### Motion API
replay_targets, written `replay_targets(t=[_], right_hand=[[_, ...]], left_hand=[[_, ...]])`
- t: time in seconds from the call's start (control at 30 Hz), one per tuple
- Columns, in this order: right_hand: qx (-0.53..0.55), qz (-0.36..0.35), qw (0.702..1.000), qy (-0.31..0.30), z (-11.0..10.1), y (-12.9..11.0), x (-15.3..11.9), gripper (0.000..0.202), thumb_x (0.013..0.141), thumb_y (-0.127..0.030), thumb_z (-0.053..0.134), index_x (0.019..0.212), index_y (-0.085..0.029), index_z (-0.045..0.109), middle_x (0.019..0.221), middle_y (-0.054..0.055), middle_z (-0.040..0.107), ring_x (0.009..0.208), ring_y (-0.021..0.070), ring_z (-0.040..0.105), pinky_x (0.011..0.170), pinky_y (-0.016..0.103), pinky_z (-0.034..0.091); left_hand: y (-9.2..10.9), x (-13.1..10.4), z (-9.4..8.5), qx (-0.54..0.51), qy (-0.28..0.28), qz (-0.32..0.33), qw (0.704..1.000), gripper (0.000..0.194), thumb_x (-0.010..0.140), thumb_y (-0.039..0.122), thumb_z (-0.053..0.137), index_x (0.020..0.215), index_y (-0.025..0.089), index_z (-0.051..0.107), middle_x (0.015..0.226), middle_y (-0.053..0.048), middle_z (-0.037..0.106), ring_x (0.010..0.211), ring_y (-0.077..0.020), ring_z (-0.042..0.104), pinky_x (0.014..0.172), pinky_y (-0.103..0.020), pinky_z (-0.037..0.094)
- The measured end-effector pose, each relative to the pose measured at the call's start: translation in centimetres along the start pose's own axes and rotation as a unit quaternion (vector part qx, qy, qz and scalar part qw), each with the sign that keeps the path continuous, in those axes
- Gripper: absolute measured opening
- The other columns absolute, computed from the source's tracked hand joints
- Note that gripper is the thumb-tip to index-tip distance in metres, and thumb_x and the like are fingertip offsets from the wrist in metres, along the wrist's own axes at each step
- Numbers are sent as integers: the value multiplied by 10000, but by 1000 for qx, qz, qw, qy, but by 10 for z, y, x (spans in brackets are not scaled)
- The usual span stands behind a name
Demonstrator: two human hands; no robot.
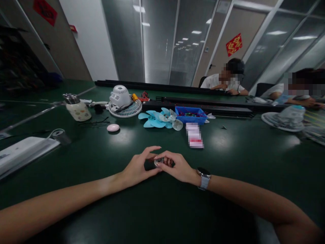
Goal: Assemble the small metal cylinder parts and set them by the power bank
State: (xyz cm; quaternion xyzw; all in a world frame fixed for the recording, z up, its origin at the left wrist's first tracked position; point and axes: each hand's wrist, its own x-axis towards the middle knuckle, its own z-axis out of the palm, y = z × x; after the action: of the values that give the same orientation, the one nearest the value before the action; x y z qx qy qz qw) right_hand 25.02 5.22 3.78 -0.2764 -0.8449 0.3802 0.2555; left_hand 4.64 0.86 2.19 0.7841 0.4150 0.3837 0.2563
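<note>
At the middle of the green table (122,210), a small dark cylindrical part (149,164) with a silvery end lies between my two hands. My left hand (139,167) is curved around its dark body, with the thumb below and the index finger stretched out above. The thumb and fingertips of my right hand (176,165) close on the silvery end. A watch (203,178) is on my right wrist. Beyond the hands are a pink oval object (113,128), light blue fan blades (151,119) and a blurred pink and white item (194,135).
A blue bin (191,115) of small parts, a white fan housing (120,98) and long black bars (203,107) stand farther back. A patterned cup (79,110) is at the left. Two people (235,76) sit across the table, near another fan part (286,118).
</note>
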Motion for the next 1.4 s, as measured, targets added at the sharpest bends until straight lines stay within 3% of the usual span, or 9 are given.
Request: replay_targets(t=[0.17,0.3,0.47,0.6,0.73,0.97,1.23,1.4], right_hand=[[-4,10,1000,14,-16,21,35,225,896,-365,576,1031,-204,655,801,6,626,646,110,522,624,245,414],[-9,15,1000,16,-18,30,49,198,880,-384,590,927,-206,663,704,-10,608,619,113,525,645,262,418],[-13,-51,999,6,-10,32,48,141,859,-345,606,874,-213,655,602,-31,573,555,109,514,634,268,418],[-17,-62,998,25,-8,32,44,37,851,-255,623,883,-238,633,685,-17,642,572,116,554,592,262,417],[-16,-92,995,39,-8,38,44,115,831,-203,635,917,-277,615,691,-23,660,562,124,583,561,256,437],[-19,-156,985,77,-2,49,48,78,829,-288,622,900,-278,591,601,-27,643,472,127,556,475,253,398],[22,-76,994,73,0,48,43,75,830,-329,626,838,-260,653,683,10,707,549,138,600,543,270,432],[93,-16,994,54,-1,46,45,131,812,-354,651,778,-230,671,683,22,710,546,126,596,516,237,432]], left_hand=[[-27,33,-3,-11,24,-30,999,703,784,296,704,1382,237,339,1059,-38,693,988,-193,674,906,-319,525],[-38,38,-2,-7,26,-44,999,662,789,304,687,1364,210,372,1054,-69,687,946,-211,684,871,-334,535],[-38,27,-2,34,46,-7,998,571,797,296,675,1305,217,428,1081,-76,682,946,-202,677,852,-316,525],[-33,26,-4,37,26,5,999,557,822,342,650,1314,201,430,1182,-90,647,1018,-199,651,904,-305,488],[-33,29,-6,7,13,8,1000,614,829,380,647,1355,205,381,1111,-67,673,996,-188,655,895,-292,478],[-32,27,-2,18,45,-1,999,714,765,317,708,1374,273,337,1077,-51,683,961,-198,670,880,-293,510],[-33,30,-1,20,72,14,997,744,737,250,708,1379,332,341,1004,-12,700,875,-173,688,808,-257,552],[-38,29,4,52,120,33,991,771,711,263,737,1374,371,358,999,1,706,843,-170,697,754,-227,570]])
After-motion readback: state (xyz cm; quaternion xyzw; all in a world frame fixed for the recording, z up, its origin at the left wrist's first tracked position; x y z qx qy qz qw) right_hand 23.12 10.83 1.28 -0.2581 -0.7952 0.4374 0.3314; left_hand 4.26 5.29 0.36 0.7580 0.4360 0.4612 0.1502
